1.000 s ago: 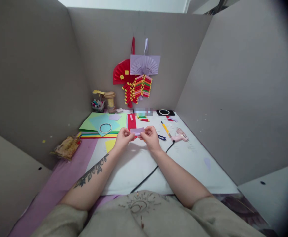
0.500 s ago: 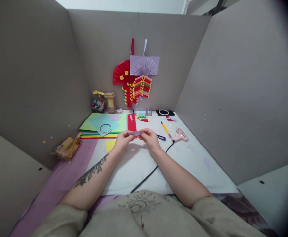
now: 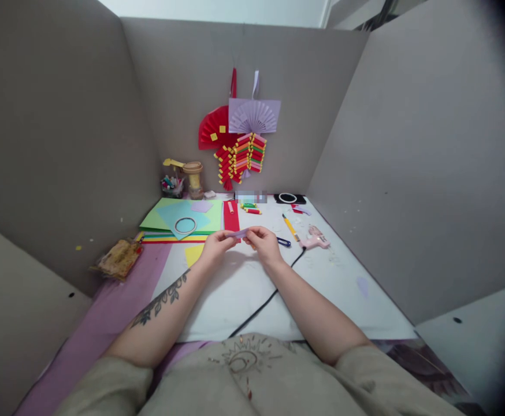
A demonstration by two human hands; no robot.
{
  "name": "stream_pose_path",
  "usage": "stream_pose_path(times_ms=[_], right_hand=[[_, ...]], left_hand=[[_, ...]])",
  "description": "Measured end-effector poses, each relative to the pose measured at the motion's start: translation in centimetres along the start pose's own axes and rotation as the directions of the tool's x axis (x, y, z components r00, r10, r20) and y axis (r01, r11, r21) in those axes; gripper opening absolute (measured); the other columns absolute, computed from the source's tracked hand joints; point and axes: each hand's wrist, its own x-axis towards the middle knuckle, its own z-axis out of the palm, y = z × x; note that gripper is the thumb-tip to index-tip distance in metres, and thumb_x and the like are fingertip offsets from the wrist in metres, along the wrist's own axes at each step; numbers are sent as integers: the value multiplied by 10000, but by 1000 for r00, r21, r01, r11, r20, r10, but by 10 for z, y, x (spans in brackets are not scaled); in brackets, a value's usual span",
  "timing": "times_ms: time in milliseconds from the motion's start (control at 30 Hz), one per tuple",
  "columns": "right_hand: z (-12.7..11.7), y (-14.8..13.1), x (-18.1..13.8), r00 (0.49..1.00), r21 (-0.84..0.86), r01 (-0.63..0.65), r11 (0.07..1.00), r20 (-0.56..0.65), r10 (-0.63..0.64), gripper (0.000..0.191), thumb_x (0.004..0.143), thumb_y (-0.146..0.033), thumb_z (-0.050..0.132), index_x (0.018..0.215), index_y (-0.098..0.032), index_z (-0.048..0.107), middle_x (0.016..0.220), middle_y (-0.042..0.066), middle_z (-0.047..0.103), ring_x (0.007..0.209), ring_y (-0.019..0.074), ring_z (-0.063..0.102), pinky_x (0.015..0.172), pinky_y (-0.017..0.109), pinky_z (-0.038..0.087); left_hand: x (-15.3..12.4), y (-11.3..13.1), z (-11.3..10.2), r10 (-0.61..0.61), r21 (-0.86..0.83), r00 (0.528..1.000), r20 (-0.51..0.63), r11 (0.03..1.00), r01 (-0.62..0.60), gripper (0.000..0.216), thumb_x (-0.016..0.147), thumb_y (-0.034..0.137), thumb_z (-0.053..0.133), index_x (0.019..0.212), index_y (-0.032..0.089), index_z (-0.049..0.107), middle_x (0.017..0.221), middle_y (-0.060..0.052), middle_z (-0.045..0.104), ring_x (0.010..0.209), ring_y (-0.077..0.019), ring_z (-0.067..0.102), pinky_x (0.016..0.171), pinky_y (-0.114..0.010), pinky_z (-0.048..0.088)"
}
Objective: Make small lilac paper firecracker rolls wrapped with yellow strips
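Between my two hands is a small strip of lilac paper, held level above the table. My left hand pinches its left end, and my right hand pinches the right end. Just past my fingers lies a red paper strip with a small pink roll on it. A dark blue-handled tool pokes out beside my right hand; its other end is hidden. Under my left wrist a yellow paper piece is partly covered.
Coloured paper sheets with a ring of tape lie at left. A pink glue gun, its black cord and a yellow cutter are at right. Paper fans with firecracker-like rolls hang on the grey back panel.
The lilac strip is tilted a little more, its right end slightly higher. Both hands stay in nearly the same place, still pinching it.
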Motion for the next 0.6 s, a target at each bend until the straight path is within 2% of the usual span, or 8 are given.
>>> stream_pose_path(times_ms=[100, 200, 300, 367, 467, 600], right_hand=[[0, 0, -1, 999, -19, 24, 1000, 27, -23, 275, 651, -357, 695, 835, -170, 611, 655, 2, 627, 576, 130, 574, 597, 279, 484], [-1, -3, -2, 982, -84, 180, 980, 64, -175, 275, 673, -295, 678, 914, -211, 576, 796, 3, 621, 680, 135, 591, 653, 281, 491], [-5, -7, -3, 918, -262, 384, 885, 211, -336, 193, 718, -229, 628, 909, -223, 602, 946, 33, 596, 824, 151, 581, 702, 279, 483], [-8, -10, -2, 874, -356, 471, 807, 315, -371, 123, 753, -207, 588, 865, -215, 637, 930, 48, 599, 864, 165, 572, 699, 280, 475], [-10, -12, -2, 842, -411, 525, 746, 377, -385, 92, 780, -201, 570, 799, -206, 660, 821, 47, 618, 804, 165, 573, 665, 280, 458], [-11, -12, -1, 850, -438, 516, 737, 373, -373, 75, 771, -216, 595, 785, -196, 666, 785, 40, 627, 759, 160, 574, 677, 284, 448]], left_hand=[[0, 1, 1, -42, -67, 999, -22, 997, 40, 179, 595, 220, 677, 749, 132, 660, 689, -17, 656, 660, -126, 589, 706, -256, 452], [0, 5, 2, -108, -162, 994, -27, 981, 102, 169, 575, 197, 684, 724, 123, 652, 670, -20, 648, 656, -121, 590, 713, -252, 456], [-1, 11, 1, -181, -223, 984, -9, 959, 174, 143, 548, 160, 695, 669, 114, 635, 639, -24, 631, 628, -109, 574, 670, -229, 452], [-2, 15, 1, -225, -250, 974, 27, 942, 224, 143, 532, 138, 705, 653, 112, 632, 625, -24, 623, 600, -98, 555, 635, -218, 448], [-4, 19, 0, -260, -276, 961, 96, 921, 276, 144, 527, 129, 719, 636, 108, 628, 611, -23, 612, 575, -86, 537, 597, -201, 443], [-5, 20, 0, -239, -250, 962, 130, 931, 265, 164, 546, 147, 736, 665, 101, 633, 627, -24, 606, 581, -83, 542, 584, -191, 445]])
